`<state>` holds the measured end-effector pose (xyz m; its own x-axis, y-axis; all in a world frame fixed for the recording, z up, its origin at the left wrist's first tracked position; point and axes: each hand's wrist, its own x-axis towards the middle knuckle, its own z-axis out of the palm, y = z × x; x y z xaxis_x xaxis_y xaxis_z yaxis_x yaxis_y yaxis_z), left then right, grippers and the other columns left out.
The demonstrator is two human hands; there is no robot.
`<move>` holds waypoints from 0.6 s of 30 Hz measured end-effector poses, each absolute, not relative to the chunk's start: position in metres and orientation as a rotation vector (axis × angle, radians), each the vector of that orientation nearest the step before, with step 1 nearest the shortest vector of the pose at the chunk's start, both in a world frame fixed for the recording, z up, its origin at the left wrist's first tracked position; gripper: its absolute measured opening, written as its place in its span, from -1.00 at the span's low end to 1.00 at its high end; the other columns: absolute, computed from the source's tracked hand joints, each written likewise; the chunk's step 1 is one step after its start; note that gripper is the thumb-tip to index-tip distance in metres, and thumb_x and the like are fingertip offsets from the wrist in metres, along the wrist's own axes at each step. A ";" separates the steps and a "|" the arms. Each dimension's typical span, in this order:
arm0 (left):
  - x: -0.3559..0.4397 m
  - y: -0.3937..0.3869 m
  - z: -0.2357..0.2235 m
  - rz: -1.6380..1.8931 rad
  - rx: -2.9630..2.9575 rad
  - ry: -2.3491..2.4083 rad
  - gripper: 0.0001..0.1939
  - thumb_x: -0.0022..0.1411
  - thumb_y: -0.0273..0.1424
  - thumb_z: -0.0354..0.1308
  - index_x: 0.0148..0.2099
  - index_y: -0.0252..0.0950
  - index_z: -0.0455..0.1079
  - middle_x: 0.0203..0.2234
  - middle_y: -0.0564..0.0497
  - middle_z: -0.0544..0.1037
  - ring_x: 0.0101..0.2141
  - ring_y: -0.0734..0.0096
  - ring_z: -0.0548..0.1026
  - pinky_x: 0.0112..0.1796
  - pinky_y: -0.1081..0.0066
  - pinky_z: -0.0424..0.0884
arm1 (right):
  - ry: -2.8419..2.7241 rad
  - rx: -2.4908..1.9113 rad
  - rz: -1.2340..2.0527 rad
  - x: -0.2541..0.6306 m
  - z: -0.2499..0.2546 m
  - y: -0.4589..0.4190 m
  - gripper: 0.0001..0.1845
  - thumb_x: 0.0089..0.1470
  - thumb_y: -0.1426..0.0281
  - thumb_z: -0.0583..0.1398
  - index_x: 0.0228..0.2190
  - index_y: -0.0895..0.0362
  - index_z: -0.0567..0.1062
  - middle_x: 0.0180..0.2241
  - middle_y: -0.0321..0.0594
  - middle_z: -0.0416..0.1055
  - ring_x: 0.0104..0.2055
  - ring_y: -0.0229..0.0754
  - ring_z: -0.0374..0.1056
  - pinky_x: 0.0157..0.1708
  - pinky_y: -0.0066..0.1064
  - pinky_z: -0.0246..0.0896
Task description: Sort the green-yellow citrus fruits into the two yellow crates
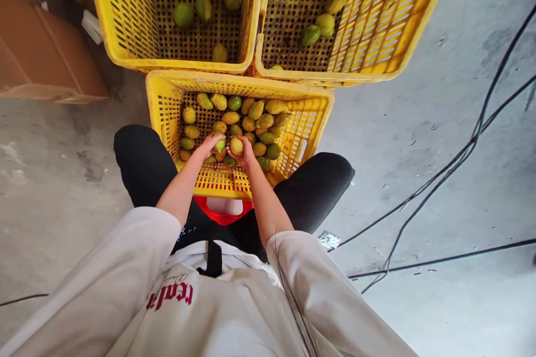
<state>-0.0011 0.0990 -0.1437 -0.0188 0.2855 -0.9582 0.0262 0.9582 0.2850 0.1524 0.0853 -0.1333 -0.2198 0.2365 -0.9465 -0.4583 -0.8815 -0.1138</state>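
Over the near yellow plastic crate [322, 101], my left hand [206, 146] is closed around a green oval fruit [220, 145]. Close beside it, my right hand [247, 152] grips a yellow oval fruit [236, 146]. Beneath and around both hands lie many loose green and yellow fruits [256, 110] on the perforated crate floor, thickest toward the right. The fruits resemble small mangoes or lemons; their exact kind is unclear. My fingers partly cover the held pieces.
Two larger yellow crates, one at the upper left [176, 60] and one at the upper right [330, 75], hold several scattered fruits. Cardboard boxes [46, 47] stand at the left. Black cables [450, 170] cross the concrete floor. A red object [221, 217] shows between my legs.
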 end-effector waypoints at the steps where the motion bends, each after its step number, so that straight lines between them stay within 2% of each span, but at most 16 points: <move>1: 0.001 0.100 -0.136 0.293 0.176 1.553 -0.73 0.26 -0.29 0.25 -0.02 -0.22 0.40 -0.33 0.02 0.62 -0.25 0.31 0.65 -0.17 0.33 0.61 | 0.316 -1.535 2.100 0.150 -0.127 0.084 -0.74 0.32 0.17 0.04 -0.24 0.07 0.41 -0.44 -0.29 0.44 -0.48 -0.28 0.40 -0.52 -0.56 0.41; 3: 0.003 0.101 -0.119 0.413 0.073 1.509 -0.78 0.31 -0.23 0.20 -0.10 -0.25 0.41 -0.42 0.04 0.58 -0.35 0.39 0.62 -0.20 0.37 0.61 | 0.372 -1.415 2.019 0.146 -0.114 0.083 -0.72 0.29 0.14 0.03 -0.25 0.06 0.38 -0.47 -0.30 0.42 -0.52 -0.29 0.34 -0.59 -0.60 0.30; 6: 0.005 0.103 -0.089 0.505 0.053 1.479 -0.66 0.39 -0.08 0.10 -0.13 -0.26 0.42 -0.45 0.01 0.56 -0.40 0.41 0.61 -0.28 0.42 0.60 | 0.382 -1.303 1.928 0.146 -0.091 0.085 -0.67 0.30 0.11 -0.05 -0.26 0.06 0.36 -0.49 -0.30 0.39 -0.52 -0.27 0.29 -0.63 -0.59 0.22; 9: 0.007 0.100 -0.056 0.591 0.131 1.423 -0.44 0.44 0.06 -0.12 -0.01 -0.29 0.46 -0.36 -0.10 0.63 -0.31 0.28 0.66 -0.28 0.34 0.62 | 0.299 -1.251 1.917 0.151 -0.066 0.088 -0.60 0.31 0.20 -0.16 -0.22 0.08 0.40 -0.40 -0.19 0.48 -0.41 -0.19 0.39 -0.51 -0.48 0.37; 12: 0.007 0.092 -0.023 0.653 0.188 1.346 -0.31 0.48 -0.02 -0.36 0.16 -0.34 0.44 -0.26 -0.22 0.67 -0.18 0.12 0.68 -0.23 0.20 0.64 | 0.124 -1.184 1.941 0.160 -0.040 0.087 -0.63 0.28 0.24 -0.10 -0.14 0.10 0.43 -0.20 -0.07 0.58 -0.19 -0.09 0.49 -0.29 -0.31 0.53; 15: 0.005 0.077 0.006 0.721 0.178 1.218 -0.38 0.46 -0.11 -0.29 0.22 -0.32 0.42 -0.18 -0.22 0.68 -0.13 0.08 0.67 -0.19 0.12 0.63 | 0.100 -1.012 1.964 0.174 -0.018 0.076 -0.69 0.27 0.20 0.03 -0.15 0.11 0.46 -0.19 -0.07 0.59 -0.13 -0.09 0.50 -0.22 -0.31 0.56; 18: 0.005 0.056 0.029 0.843 0.022 1.011 -0.54 0.43 -0.15 -0.11 0.07 -0.34 0.45 -0.24 -0.19 0.65 -0.21 0.16 0.66 -0.29 0.27 0.61 | 0.194 -0.808 2.006 0.189 -0.003 0.057 -0.77 0.23 0.17 0.18 -0.22 0.07 0.47 -0.30 -0.18 0.54 -0.26 -0.21 0.46 -0.37 -0.50 0.50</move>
<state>0.0053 0.0564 0.0293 0.2515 0.6292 -0.7354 -0.6099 0.6930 0.3844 0.1894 0.0575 -0.0028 -0.3484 0.7104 -0.6115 -0.8142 -0.5526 -0.1780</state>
